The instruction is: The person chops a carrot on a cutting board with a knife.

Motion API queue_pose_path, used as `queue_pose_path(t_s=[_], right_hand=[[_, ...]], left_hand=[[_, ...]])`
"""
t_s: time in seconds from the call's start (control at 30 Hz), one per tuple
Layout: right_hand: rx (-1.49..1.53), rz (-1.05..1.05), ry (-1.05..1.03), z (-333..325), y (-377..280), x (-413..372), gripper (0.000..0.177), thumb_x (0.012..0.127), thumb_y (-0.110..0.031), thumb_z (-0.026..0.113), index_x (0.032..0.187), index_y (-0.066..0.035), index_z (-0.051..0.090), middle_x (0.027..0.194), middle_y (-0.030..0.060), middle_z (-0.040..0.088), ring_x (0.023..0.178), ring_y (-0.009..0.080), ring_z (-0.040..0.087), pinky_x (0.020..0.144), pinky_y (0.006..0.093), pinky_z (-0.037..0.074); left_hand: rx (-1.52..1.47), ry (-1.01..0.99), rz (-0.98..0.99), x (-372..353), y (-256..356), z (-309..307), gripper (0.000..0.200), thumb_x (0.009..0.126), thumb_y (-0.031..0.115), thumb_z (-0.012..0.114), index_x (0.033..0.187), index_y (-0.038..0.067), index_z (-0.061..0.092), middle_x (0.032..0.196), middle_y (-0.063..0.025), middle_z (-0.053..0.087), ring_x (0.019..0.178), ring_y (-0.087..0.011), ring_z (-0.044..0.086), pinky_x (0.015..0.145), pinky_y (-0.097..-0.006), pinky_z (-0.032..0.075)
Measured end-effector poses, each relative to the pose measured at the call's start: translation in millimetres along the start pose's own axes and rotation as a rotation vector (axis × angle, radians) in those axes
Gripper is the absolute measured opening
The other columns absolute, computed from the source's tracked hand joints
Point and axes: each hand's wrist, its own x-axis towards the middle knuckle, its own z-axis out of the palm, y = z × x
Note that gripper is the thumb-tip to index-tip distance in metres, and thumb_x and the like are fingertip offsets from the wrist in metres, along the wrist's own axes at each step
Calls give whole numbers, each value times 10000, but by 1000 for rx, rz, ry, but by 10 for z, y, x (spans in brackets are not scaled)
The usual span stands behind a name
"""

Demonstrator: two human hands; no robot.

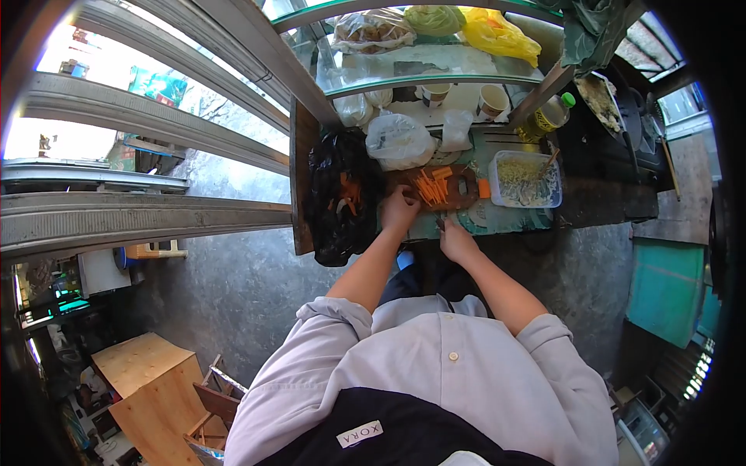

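On a brown cutting board lie cut orange sticks, like carrot. My left hand is at the board's left end, fingers bent at the sticks' left side; what they hold, if anything, is hidden. My right hand is closed at the table's front edge, below the board, on something dark and too small to name. Left of my left hand sits a black plastic bag with orange pieces in its opening. An orange chunk touches the board's right end, beside a clear tub of pale shreds.
Behind the board are a white plastic bag and paper cups. An oil bottle with a green cap stands at the back right. A glass shelf with bagged food is above; metal frame bars border the left.
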Motion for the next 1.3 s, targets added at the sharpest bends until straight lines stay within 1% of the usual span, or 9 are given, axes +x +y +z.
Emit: queue_pose_path(t_s=[0.23, 0.37, 0.43, 0.63, 0.7, 0.73, 0.8, 0.93, 1.3], right_hand=[[-5, 36, -28, -12, -3, -153, 242, 912, -149, 473, 1013, 70, 472, 803, 312, 612, 798, 466, 614, 714, 534, 481], [-40, 122, -78, 58, -60, -83, 253, 897, -125, 448, 1058, 69, 473, 859, 309, 625, 847, 461, 619, 763, 532, 475], [-49, 139, -88, 65, -63, -33, 251, 893, -120, 448, 1056, 70, 474, 867, 308, 627, 860, 457, 620, 770, 526, 476], [33, 35, -85, -17, -59, -53, 249, 895, -120, 440, 1053, 69, 480, 908, 324, 617, 903, 458, 606, 798, 512, 473], [50, -51, 49, 21, -42, -115, 253, 915, -151, 473, 1022, 77, 460, 787, 322, 607, 789, 476, 605, 720, 536, 476], [51, -52, 46, 8, -66, -119, 253, 915, -151, 473, 1022, 77, 460, 787, 322, 607, 789, 476, 605, 720, 536, 476], [44, 85, -70, -31, -117, -133, 261, 910, -155, 446, 1067, 53, 466, 889, 324, 616, 877, 472, 604, 787, 528, 468], [27, 85, -57, 11, -91, -120, 270, 917, -169, 446, 1071, 52, 452, 868, 324, 617, 855, 479, 605, 774, 536, 470], [0, 74, -100, 48, -78, 45, 251, 899, -141, 469, 1047, 62, 472, 864, 324, 615, 849, 475, 606, 769, 532, 474]], left_hand=[[-22, 10, 9, -3, -45, 24, 461, 711, 198, 685, 1145, 61, 603, 839, -71, 713, 851, -258, 674, 759, -379, 514], [-2, 15, 5, -16, -19, 28, 461, 711, 197, 682, 1144, 59, 601, 851, -66, 714, 854, -258, 674, 757, -380, 515], [-41, 8, -39, -19, 13, 15, 433, 691, 226, 688, 1091, 73, 625, 861, -84, 714, 854, -260, 678, 773, -355, 518], [15, 50, -16, -3, -15, 41, 416, 690, 216, 679, 1078, 72, 635, 868, -83, 714, 844, -263, 678, 775, -358, 519], [3, 26, -23, -2, -24, 42, 412, 698, 206, 680, 1083, 69, 631, 859, -74, 714, 851, -258, 676, 769, -369, 519], [-6, 1, -26, 0, -25, 34, 408, 705, 195, 681, 1088, 66, 627, 851, -64, 713, 858, -252, 674, 763, -381, 518], [-6, -2, -21, 9, -47, 38, 409, 705, 199, 680, 1087, 64, 630, 854, -65, 714, 860, -254, 673, 766, -382, 518], [-4, 63, -6, 24, -85, 109, 366, 687, 214, 672, 1019, 60, 668, 837, -85, 716, 825, -248, 683, 777, -352, 521], [-89, -39, -38, 31, -102, 94, 382, 716, 202, 663, 1066, 50, 643, 866, -66, 715, 844, -246, 674, 759, -369, 518]])
